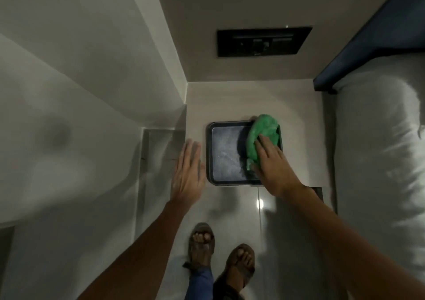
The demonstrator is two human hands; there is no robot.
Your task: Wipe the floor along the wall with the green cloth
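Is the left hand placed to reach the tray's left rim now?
Probably yes: the left hand is open beside the tray, nothing between; green cloth and right hand cover its right side.

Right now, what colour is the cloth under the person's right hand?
The cloth is green; head view.

The floor (230, 221) is glossy pale tile, with a bright glint of light (259, 204) just right of centre. Two feet in brown sandals (201, 242) stand on it at 6 o'clock. Toward 12 o'clock it meets a matte beige surface (241, 99); whether that is raised cannot be told. A dark rectangular tray (225, 155) lies flat on the beige surface, and a green cloth (262, 134) covers the tray's 2 o'clock corner.
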